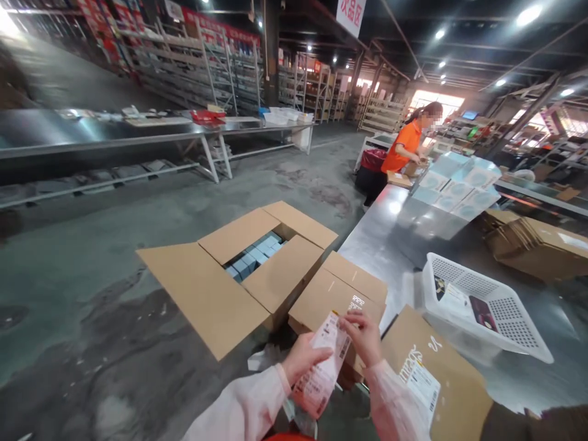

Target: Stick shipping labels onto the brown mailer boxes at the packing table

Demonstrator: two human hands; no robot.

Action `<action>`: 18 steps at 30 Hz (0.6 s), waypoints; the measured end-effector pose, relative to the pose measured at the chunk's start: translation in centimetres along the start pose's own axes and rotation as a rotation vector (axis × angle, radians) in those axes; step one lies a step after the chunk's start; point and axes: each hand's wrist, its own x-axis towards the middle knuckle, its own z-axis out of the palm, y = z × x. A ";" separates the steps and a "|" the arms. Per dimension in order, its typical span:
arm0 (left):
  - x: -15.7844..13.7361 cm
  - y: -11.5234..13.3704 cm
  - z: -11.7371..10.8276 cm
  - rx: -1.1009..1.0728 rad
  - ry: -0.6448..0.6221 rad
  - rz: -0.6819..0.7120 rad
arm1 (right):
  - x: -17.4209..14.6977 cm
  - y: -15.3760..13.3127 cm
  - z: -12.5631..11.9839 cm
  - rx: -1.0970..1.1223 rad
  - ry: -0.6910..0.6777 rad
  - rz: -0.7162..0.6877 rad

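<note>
Both my hands hold a pink-and-white printed label sheet (pixel 324 364) low in the middle of the view. My left hand (pixel 301 360) grips its lower left side. My right hand (pixel 365 335) pinches its upper right edge. Below them lie a closed cardboard box (pixel 337 291) and a flat brown parcel with a white label (pixel 436 380). Pale pink sleeves cover both my forearms.
An open carton of blue boxes (pixel 255 254) stands on the floor to the left. A white plastic basket (pixel 482 306) sits on the steel table (pixel 395 233). A person in an orange shirt (pixel 407 144) works beyond stacked pale boxes (pixel 459 184). Folded cardboard (pixel 537 245) lies at right.
</note>
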 end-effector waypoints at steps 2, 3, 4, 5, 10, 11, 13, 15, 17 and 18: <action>-0.2 -1.3 -1.7 -0.037 -0.096 -0.104 | 3.0 1.2 0.9 -0.104 0.057 0.036; -0.7 -2.1 -2.6 -0.039 -0.108 -0.138 | 4.4 1.7 1.4 -0.146 0.079 0.059; -1.3 -3.0 -3.5 -0.036 -0.106 -0.167 | 5.6 2.1 1.9 -0.192 0.102 0.081; -2.2 -3.8 -4.4 -0.029 -0.101 -0.194 | 6.6 2.4 2.4 -0.239 0.124 0.103; -7.4 -5.5 -7.8 0.024 -0.145 -0.239 | 7.4 2.3 4.8 -0.455 0.009 -0.020; -8.0 -4.8 -8.1 0.028 -0.149 -0.221 | 6.5 2.0 5.2 -0.513 -0.108 -0.133; -8.1 -2.5 -8.2 0.053 -0.107 -0.169 | 3.6 1.5 5.7 -0.595 -0.356 -0.372; -6.6 0.4 -7.7 0.125 -0.008 -0.104 | -0.1 1.5 5.7 -0.531 -0.558 -0.591; -3.8 3.0 -6.8 0.218 0.109 -0.034 | -3.5 2.3 5.0 -0.346 -0.664 -0.724; -2.1 4.1 -6.3 0.258 0.158 0.010 | -4.7 3.0 4.4 -0.264 -0.623 -0.715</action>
